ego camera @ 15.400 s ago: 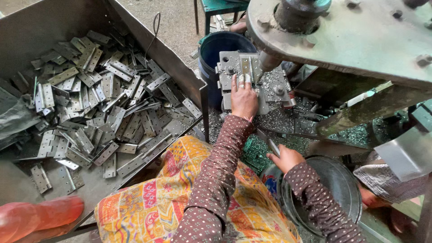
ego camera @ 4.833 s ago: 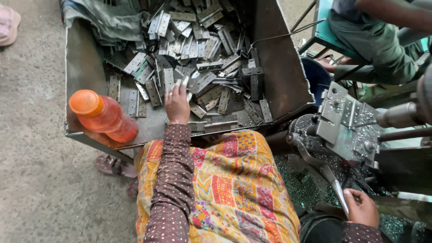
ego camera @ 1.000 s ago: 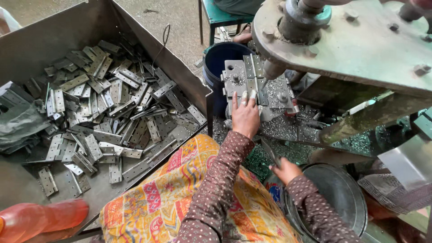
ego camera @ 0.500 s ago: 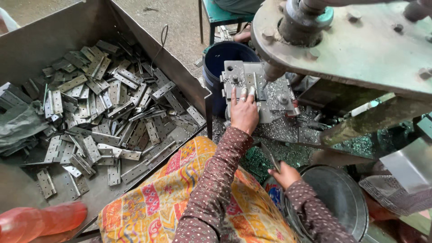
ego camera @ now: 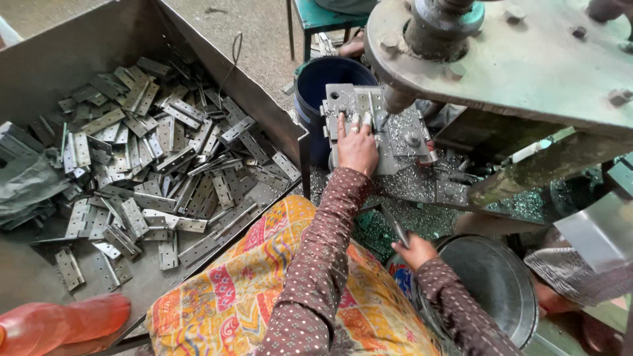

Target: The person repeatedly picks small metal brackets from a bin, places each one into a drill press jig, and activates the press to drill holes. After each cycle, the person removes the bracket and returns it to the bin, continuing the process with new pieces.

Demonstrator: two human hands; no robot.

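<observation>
The left hand (ego camera: 357, 146) is pressing flat on the grey metal jig plate (ego camera: 372, 128) of the press, fingers spread and lying over a hinge piece (ego camera: 364, 104) seated near the plate's far edge, palm down rather than clasping anything. Just beside the fingertips, the machine's round ram (ego camera: 398, 99) is coming down onto the plate. The right hand (ego camera: 415, 250) is closing around a thin metal lever (ego camera: 394, 225) at the near edge of the machine bed, beside the rim of a round steel pan (ego camera: 521, 316). Metal shavings (ego camera: 422, 191) are lying across the bed around the plate. A dark blue bucket (ego camera: 320, 82) is standing just behind the plate. To the left, a large metal bin (ego camera: 86, 46) is holding a heap of loose hinges (ego camera: 151, 165). An orange bottle (ego camera: 62, 324) is lying at the bin's near corner.
</observation>
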